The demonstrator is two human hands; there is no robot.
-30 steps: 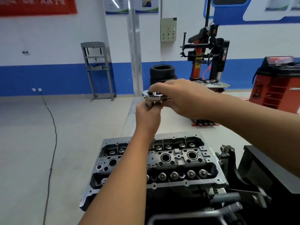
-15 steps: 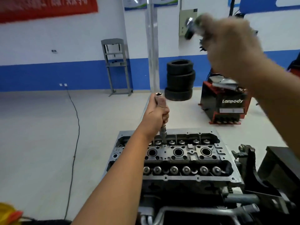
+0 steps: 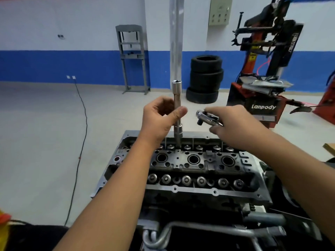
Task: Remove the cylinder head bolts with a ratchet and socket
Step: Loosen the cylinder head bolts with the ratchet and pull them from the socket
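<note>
Two hands are working above the cylinder head [image 3: 181,171], and we are keeping both over its far edge, where open grey floor [image 3: 45,133] is lying beyond. Our left hand [image 3: 159,120] is pinching the long chrome socket extension [image 3: 177,113] between thumb and curled fingers [image 3: 179,113]; the smooth round bar is standing upright, its lower end sitting down among the far row of valve gear. Our right hand [image 3: 233,127] is gripping the shiny ratchet [image 3: 206,119], fingers curled round the handle, its head hanging just beside the bar and apart from it. Dark, rough cast metal is showing three round wells along the middle. Stacked black tyres [image 3: 205,78] are standing well behind.
</note>
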